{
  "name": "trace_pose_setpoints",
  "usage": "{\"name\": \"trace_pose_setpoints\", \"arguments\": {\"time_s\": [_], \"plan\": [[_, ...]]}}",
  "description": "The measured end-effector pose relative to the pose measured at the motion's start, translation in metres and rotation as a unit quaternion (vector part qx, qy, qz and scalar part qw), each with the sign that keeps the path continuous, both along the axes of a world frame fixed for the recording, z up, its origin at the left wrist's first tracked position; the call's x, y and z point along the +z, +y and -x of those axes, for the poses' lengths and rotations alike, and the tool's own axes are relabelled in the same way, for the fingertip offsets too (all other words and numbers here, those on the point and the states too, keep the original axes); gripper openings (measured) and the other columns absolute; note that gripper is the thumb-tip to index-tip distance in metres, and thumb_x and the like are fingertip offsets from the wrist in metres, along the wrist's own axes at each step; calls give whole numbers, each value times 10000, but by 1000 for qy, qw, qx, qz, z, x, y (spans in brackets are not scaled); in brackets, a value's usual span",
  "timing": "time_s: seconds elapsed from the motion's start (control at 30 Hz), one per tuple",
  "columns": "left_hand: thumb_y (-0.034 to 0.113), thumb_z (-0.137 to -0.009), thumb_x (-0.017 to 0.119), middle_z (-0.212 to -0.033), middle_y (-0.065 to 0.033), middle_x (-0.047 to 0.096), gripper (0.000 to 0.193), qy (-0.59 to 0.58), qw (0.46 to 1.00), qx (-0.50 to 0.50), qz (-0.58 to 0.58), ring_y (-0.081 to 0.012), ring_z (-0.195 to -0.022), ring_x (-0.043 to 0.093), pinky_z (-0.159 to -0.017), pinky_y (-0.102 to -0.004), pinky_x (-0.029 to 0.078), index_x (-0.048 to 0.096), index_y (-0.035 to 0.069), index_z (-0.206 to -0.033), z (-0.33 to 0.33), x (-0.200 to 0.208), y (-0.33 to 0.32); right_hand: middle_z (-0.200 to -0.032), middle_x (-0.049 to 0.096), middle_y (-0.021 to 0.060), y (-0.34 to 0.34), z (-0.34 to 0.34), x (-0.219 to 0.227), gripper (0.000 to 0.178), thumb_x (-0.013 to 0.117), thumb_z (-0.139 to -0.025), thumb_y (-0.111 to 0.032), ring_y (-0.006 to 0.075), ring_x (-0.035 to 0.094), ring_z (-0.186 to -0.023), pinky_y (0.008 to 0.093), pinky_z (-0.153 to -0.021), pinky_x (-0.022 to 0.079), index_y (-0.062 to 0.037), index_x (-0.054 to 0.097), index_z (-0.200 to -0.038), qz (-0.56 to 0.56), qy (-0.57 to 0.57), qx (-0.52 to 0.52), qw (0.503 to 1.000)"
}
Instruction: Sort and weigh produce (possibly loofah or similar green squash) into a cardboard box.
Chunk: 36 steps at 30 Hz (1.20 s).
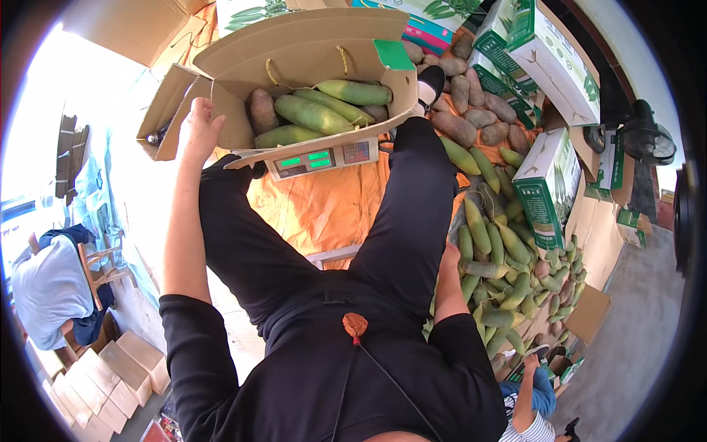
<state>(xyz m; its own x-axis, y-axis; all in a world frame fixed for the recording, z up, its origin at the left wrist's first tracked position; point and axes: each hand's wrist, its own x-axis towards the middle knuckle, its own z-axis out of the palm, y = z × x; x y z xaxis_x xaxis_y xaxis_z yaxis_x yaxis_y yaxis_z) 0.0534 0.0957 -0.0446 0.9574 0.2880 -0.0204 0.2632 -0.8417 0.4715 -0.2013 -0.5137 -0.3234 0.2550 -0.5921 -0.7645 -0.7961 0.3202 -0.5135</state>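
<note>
An open cardboard box (294, 43) holds several green radishes (309, 115) and a reddish-brown root (262, 112). It rests on a digital scale (304, 163) with lit green displays, between my knees. My left hand (199, 131) is at the box's left side flap, its fingers bent over the flap's edge and the thumb a little apart. Down beside my right thigh, my right hand (448, 259) reaches toward a large pile of green radishes (508, 283). The thigh covers its fingers, so whether it holds anything is hidden.
Reddish-brown roots (479, 118) lie on an orange sheet (294, 210) beyond my right foot. White-and-green cartons (549, 188) and a black fan (648, 138) stand at the right. Another person (529, 401) is at the lower right. Plain boxes (110, 379) line the lower left.
</note>
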Motion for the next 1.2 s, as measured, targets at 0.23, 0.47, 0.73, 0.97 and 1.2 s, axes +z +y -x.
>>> {"name": "trace_pose_setpoints", "arguments": {"time_s": [0.23,0.47,0.73,0.97,1.2], "plan": [[200,-779,686,-863,-133,663,406,-6,998,63,15,-265,-853,641,-789,-357,492,535,23,-1112,8,-2,18,-862,615,5,18,-176,146,298,629,-863,-168,98,583,-703,236,-558,436,-54,572,-1132,-47,-222,238,944],[212,-842,637,-1045,-122,656,458,43,985,103,132,-196,-948,623,-781,-331,503,531,12,-1239,8,24,7,-1037,645,30,100,-318,317,337,601,-881,-206,123,595,-866,263,-711,451,-105,568,-1200,37,-279,459,843],[174,-888,604,-1190,-113,572,576,152,920,132,337,-194,-1075,557,-807,-337,492,368,57,-1399,8,42,-11,-1033,646,33,187,-385,314,393,609,-870,-273,133,582,-936,312,-744,449,-104,550,-1219,97,-226,533,810],[136,-906,570,-1185,-86,576,532,136,867,113,465,-201,-1049,576,-847,-374,477,382,66,-1399,6,36,-7,-1070,626,26,191,-374,268,409,610,-883,-239,181,569,-943,397,-795,433,-131,516,-1266,-46,-219,423,878],[110,-880,572,-1113,-70,609,500,114,868,141,463,-189,-974,598,-847,-362,468,435,50,-1357,1,28,-5,-1010,637,43,194,-382,261,431,616,-876,-202,167,585,-917,346,-752,460,-117,493,-1279,-71,-247,453,854]]}}
